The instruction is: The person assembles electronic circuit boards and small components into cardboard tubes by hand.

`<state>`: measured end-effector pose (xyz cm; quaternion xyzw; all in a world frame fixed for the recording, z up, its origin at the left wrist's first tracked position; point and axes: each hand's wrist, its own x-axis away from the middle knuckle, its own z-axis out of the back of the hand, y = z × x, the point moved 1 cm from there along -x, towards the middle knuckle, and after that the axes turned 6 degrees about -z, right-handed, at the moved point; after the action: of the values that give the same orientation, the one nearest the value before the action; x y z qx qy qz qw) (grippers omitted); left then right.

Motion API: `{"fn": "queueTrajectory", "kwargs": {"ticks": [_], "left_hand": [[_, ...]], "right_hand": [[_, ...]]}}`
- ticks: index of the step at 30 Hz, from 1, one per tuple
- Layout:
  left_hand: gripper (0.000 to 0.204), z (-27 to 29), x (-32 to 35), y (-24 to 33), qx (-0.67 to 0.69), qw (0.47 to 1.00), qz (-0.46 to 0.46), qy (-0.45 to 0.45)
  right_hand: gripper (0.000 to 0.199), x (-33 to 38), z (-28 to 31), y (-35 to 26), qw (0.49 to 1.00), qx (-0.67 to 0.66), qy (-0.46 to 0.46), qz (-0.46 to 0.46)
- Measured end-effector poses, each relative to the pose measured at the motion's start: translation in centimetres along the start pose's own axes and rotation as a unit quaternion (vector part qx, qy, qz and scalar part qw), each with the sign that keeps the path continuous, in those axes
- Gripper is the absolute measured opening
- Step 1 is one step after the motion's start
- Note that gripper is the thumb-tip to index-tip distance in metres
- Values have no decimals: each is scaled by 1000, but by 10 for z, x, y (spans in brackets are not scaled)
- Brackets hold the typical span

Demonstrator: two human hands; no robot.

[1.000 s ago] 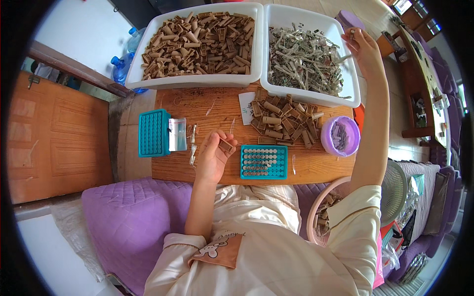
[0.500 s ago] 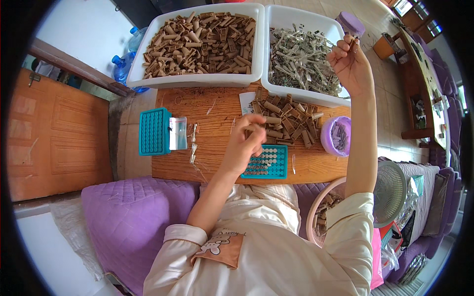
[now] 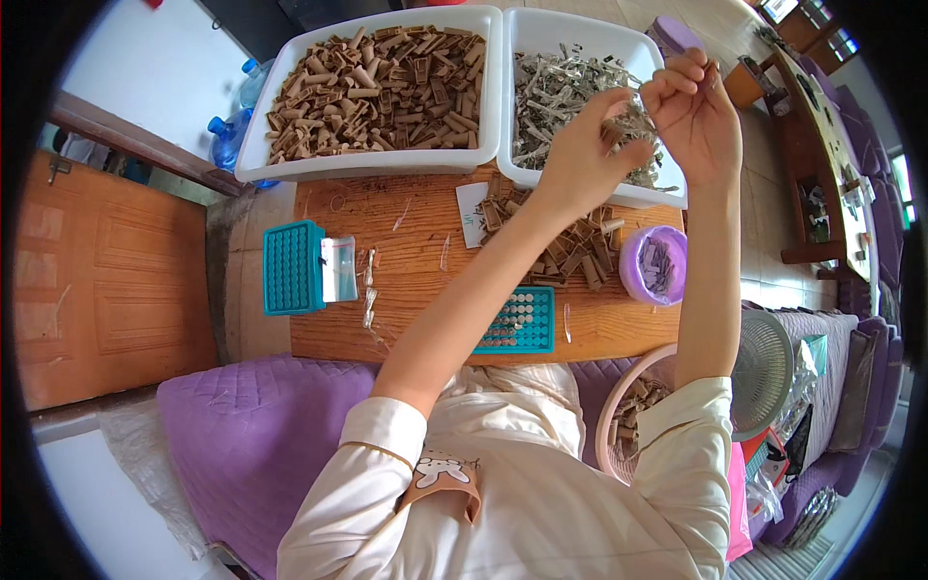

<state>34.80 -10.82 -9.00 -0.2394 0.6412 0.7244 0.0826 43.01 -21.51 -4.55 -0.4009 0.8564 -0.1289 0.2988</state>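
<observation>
My left hand (image 3: 592,153) is stretched across to the right, over the bin of silvery, clear strip-like pieces (image 3: 551,106). Its thumb and fingers are apart, and silvery pieces show between them. Raised beside it, over that bin's right edge, my right hand (image 3: 698,121) has its thumb and fingertips pinched together; a small dark bit shows at the tips, too small to name. Below my left forearm lies a pile of brown half-round plastic pieces (image 3: 580,261). Partly covered by that forearm, a teal tray (image 3: 537,333) holds rows of small round silvery discs.
A white bin (image 3: 491,97) full of brown pieces stands at the back left. On the wooden table (image 3: 406,261) are a teal rack (image 3: 292,269), a clear packet (image 3: 339,269) and a purple tub (image 3: 630,275) of grey strips. A pink basket (image 3: 607,425) stands near my right elbow.
My left hand has moved up and right, from above the teal tray to the silvery pieces beside my right hand. My right hand stays raised and pinched, shifted slightly right.
</observation>
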Motion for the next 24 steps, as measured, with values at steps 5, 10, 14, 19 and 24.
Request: {"fn": "queueTrajectory", "kwargs": {"ticks": [5, 10, 14, 19, 24], "left_hand": [[21, 6, -55, 16, -12, 996, -86, -4], [20, 19, -89, 30, 90, 995, -31, 19], [21, 23, -94, 27, 55, 998, 12, 28], [20, 23, -86, 5, 108, 991, 60, 46], [16, 17, -75, -17, 117, 987, 107, 30]], "right_hand": [[18, -30, -18, -33, 995, 101, -7, 10], [26, -41, -32, -42, 881, 407, 233, 63], [38, -33, -12, -33, 764, 589, 261, -47], [44, -10, 4, -6, 731, 659, 173, -33], [30, 3, 24, 7, 673, 668, 316, 1]]}}
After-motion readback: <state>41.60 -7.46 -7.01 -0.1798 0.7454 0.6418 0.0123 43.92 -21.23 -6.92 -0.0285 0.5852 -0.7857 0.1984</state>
